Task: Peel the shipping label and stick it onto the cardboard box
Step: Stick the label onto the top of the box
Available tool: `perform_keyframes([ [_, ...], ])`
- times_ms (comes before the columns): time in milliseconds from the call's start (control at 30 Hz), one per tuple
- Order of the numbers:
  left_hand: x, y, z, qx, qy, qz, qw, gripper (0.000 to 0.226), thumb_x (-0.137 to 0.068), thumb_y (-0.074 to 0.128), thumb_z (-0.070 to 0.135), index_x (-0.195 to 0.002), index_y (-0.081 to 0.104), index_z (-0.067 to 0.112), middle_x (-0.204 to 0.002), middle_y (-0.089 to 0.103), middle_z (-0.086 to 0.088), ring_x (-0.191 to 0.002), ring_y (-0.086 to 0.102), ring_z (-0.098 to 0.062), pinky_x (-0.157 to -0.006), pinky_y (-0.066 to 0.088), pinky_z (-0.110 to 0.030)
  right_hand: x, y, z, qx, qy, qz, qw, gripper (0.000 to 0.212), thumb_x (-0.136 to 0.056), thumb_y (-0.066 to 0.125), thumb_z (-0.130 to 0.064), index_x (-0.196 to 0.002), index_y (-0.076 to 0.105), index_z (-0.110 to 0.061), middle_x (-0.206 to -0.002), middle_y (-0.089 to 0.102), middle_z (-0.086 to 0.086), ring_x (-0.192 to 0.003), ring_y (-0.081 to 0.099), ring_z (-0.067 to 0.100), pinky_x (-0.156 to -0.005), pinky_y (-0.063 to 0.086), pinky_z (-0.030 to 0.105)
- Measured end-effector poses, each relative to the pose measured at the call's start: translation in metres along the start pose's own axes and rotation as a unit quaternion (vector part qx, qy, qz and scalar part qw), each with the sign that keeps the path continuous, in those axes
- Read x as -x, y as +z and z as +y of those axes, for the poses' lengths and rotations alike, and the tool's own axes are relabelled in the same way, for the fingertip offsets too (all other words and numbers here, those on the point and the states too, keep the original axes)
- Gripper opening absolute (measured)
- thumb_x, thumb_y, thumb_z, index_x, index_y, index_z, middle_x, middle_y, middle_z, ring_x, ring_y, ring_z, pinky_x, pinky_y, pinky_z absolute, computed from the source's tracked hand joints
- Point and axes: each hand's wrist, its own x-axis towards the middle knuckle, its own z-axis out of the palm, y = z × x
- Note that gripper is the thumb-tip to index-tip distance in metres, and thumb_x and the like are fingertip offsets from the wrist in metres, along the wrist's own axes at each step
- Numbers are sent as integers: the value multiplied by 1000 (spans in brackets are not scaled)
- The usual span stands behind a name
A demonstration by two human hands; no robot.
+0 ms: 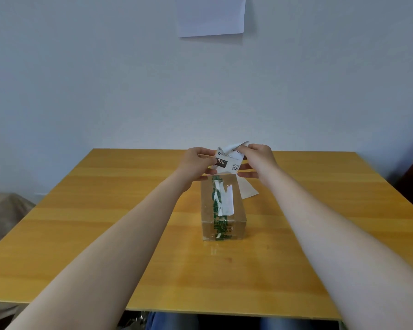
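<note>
The left grip [197, 163], a bare hand, pinches the left edge of the shipping label [227, 161] between thumb and fingers. The right grip [258, 158] pinches the upper right corner of the same label, and this corner curls up and away from the rest of the sheet. Both grips are therefore narrow and holding the label. It hangs in the air between them, printed side toward the camera, above the far end of the cardboard box [222, 206] and not touching it as far as I can see.

I judge that the peeling is only at its start: one corner is lifted, and most of the label looks flat on its backing. I cannot tell how far the two layers are really apart.

The box stands on the counter [105, 210], closed with green tape [218, 225]. On its top there is a torn white patch [227, 201], but no new label. So the rest of the peeling, the placing and the pressing down are all left to do.

Just beside the box, on its right, a pale sheet [248, 190] lies on the counter; what it is I cannot say. A white paper [211, 15] hangs on the wall behind.
</note>
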Motion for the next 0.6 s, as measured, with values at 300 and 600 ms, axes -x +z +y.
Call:
perform_keyframes([
  [300,8,-9,-30,-107,56,-24,992,13,-96,74,26,-109,74,22,-102,74,0,-84,65,-11,-62,53,-23,-6,2,25,1,50,-26,998,14,-100,67,-25,-107,75,-16,-95,73,3,-62,72,21,-56,62,30],
  [600,13,-9,-61,-153,104,-45,982,23,-88,82,23,-111,79,21,-93,73,3,-67,58,7,-59,44,-6,-11,0,47,69,33,-8,997,13,-99,68,-30,-92,74,-20,-100,72,2,-77,63,20,-52,42,29],
])
